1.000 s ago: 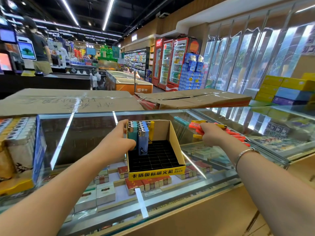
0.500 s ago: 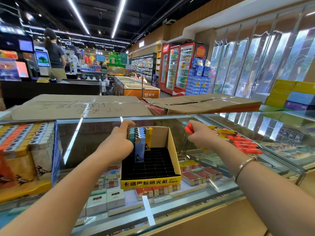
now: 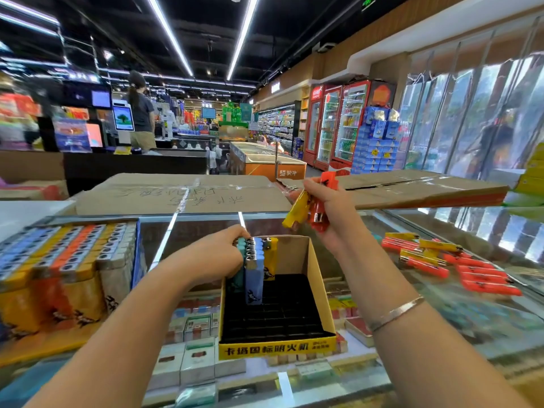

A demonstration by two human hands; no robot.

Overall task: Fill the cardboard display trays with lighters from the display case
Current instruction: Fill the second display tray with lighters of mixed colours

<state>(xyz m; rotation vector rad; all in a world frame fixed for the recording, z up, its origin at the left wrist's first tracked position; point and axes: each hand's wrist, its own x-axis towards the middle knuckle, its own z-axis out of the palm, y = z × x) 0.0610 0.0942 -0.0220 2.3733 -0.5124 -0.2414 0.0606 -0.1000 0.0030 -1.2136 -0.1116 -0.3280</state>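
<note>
- Cardboard display tray (image 3: 321, 293) sits on the glass counter (image 3: 441, 304) centre front. Most black slots are vacant; only the back-left corner holds upright lighters (image 3: 255, 269), teal, blue and yellow.
- Left hand (image 3: 217, 257) grips that standing cluster, as it did a second ago, steadying it.
- Right hand (image 3: 329, 213) has changed: a second ago it was down at the loose pile; now it is raised above the tray's back right corner, fingers closed round a red lighter (image 3: 319, 213) and a yellow lighter (image 3: 297, 212).
- Judgement: a fresh pick is complete, and seating these two in vacant slots is next.
- Loose lighters (image 3: 459, 263), red and yellow, remain on the glass to the right; a filled tray (image 3: 64, 260) stands left.
</note>
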